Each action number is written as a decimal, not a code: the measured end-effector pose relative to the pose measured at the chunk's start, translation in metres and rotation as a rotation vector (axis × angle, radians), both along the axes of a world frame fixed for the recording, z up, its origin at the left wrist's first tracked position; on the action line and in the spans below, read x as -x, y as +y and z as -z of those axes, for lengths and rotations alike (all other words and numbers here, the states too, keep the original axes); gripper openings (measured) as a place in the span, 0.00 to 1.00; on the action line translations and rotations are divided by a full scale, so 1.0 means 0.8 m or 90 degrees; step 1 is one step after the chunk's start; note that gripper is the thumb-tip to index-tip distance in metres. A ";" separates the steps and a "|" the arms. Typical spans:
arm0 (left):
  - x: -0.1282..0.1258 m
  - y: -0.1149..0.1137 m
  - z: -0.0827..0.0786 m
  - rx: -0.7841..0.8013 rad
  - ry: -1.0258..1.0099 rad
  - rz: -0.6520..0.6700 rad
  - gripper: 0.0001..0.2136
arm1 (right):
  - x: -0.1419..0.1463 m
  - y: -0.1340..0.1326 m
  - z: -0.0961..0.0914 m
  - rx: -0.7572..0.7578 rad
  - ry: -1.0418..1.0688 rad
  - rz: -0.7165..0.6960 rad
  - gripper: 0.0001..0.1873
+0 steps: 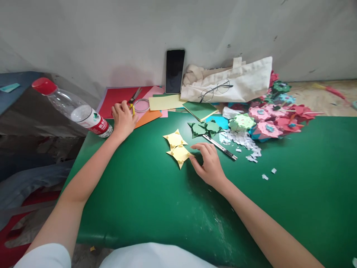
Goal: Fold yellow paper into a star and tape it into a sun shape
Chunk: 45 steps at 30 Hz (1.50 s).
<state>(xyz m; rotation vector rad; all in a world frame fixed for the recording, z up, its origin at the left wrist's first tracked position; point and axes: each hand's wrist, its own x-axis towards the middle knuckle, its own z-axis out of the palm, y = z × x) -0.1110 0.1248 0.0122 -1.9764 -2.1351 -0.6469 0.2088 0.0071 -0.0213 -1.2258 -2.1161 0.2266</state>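
My left hand is at the back left of the green table, its fingers closed on the yellow handles of the scissors. The dark blades point away from me over red paper. Beside the handles lies a roll of clear tape. My right hand rests near the middle, thumb and fingers apart, holding nothing. Its thumb tip is at the point of the nearer of two yellow folded paper stars; whether it touches is unclear. Two green folded stars and a box cutter lie just beyond.
A water bottle leans at the left edge. A phone stands against the wall, beside a cloth bag with glasses on it. Paper flowers and white paper scraps lie at right. Coloured sheets lie at the back.
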 end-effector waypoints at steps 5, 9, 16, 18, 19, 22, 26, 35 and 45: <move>-0.052 -0.059 -0.056 -0.007 -0.229 0.220 0.24 | 0.005 -0.012 -0.014 -0.040 0.067 -0.034 0.09; -0.117 -0.144 -0.070 0.239 -0.526 0.455 0.33 | 0.016 -0.037 -0.033 0.052 0.182 -0.169 0.14; -0.150 -0.210 -0.066 0.467 -0.558 0.542 0.41 | 0.045 -0.080 -0.037 0.370 0.392 -0.106 0.17; -0.141 -0.198 -0.082 0.485 -0.447 0.596 0.32 | 0.047 -0.080 -0.033 0.429 0.440 -0.083 0.16; -0.135 -0.186 -0.090 0.472 -0.386 0.618 0.25 | 0.046 -0.078 -0.031 0.439 0.467 -0.075 0.17; -0.105 -0.135 -0.098 0.316 -0.164 0.478 0.15 | 0.042 -0.072 -0.032 0.497 0.447 -0.098 0.13; -0.049 -0.054 -0.064 0.162 0.103 0.073 0.16 | 0.039 -0.068 -0.036 0.458 0.401 -0.095 0.14; 0.010 -0.008 -0.009 0.218 0.150 0.002 0.18 | 0.038 -0.063 -0.027 0.413 0.349 -0.089 0.14; 0.002 -0.003 -0.028 0.027 0.043 0.018 0.12 | 0.035 -0.061 -0.031 0.410 0.363 -0.080 0.17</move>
